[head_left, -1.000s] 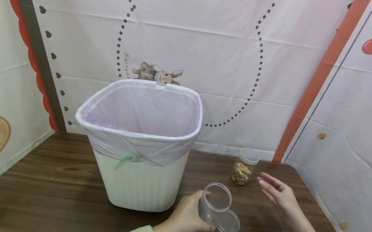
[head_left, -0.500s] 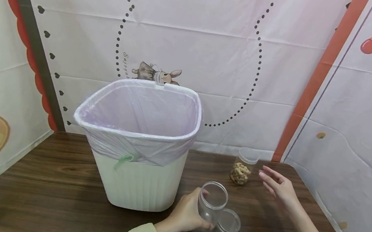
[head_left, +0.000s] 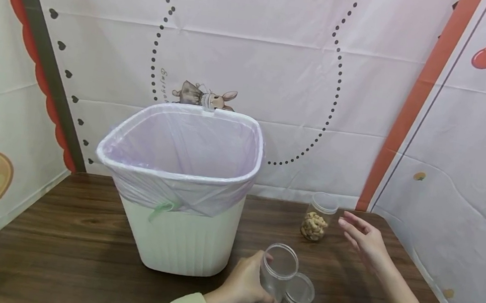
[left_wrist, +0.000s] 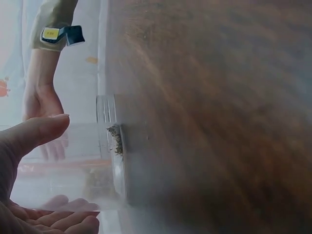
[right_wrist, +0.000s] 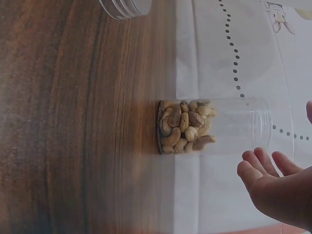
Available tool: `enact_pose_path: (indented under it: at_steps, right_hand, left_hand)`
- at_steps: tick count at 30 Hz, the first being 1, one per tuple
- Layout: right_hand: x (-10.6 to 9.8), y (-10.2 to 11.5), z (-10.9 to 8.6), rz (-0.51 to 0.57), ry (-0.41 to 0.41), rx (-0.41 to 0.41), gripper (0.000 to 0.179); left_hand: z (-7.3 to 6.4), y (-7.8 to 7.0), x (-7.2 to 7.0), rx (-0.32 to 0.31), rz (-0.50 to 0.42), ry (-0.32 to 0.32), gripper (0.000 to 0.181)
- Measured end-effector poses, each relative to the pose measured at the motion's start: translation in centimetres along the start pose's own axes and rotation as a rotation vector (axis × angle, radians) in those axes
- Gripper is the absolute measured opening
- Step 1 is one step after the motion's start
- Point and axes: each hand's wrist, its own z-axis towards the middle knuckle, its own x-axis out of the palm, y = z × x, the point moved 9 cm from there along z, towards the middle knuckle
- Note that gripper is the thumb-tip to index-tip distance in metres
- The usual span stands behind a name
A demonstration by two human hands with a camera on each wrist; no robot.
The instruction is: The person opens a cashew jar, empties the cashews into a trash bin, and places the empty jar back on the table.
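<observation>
My left hand (head_left: 247, 282) grips a clear, lidless plastic jar (head_left: 275, 280) around its side, close over the table. The left wrist view shows a small patch of dark crumbs (left_wrist: 116, 140) low in this jar. A clear round lid (head_left: 300, 291) lies on the table just to the jar's right. Farther back, a second clear jar (head_left: 321, 205) stands upright, about half filled with cashew nuts (right_wrist: 187, 126). Beside it, on the right, is my right hand (head_left: 365, 239), fingers loosely extended and holding nothing. Its fingertips are near the jar's rim in the right wrist view.
A white trash bin (head_left: 192, 240) with a pale purple liner bag (head_left: 184, 195) stands to the left of the jars. A printed cloth (head_left: 252, 72) hangs behind and at both sides of the wooden table (head_left: 56, 250).
The gripped jar shifted slightly up and left, then came back down toward the table in my left hand. My right hand has risen a little beside the cashew jar.
</observation>
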Motion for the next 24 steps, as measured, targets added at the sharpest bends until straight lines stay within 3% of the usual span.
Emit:
enact_pose_path:
  at_steps: [10, 16, 20, 24]
  right_hand:
    - [0.1, 0.2, 0.6, -0.030, 0.001, 0.006, 0.070]
    - [0.1, 0.5, 0.8, 0.006, -0.007, -0.002, 0.070]
    - [0.0, 0.6, 1.0, 0.033, -0.015, -0.005, 0.069]
    - [-0.2, 0.7, 1.2, 0.022, -0.026, -0.001, 0.067]
  left_hand:
    - [0.0, -0.2, 0.6, -0.015, 0.033, 0.021, 0.075]
    - [0.1, -0.5, 0.4, 0.005, 0.055, 0.113, 0.079]
    - [0.4, -0.6, -0.5, -0.020, 0.023, 0.149, 0.083]
    - [0.9, -0.5, -1.7, -0.029, -0.044, 0.092, 0.081]
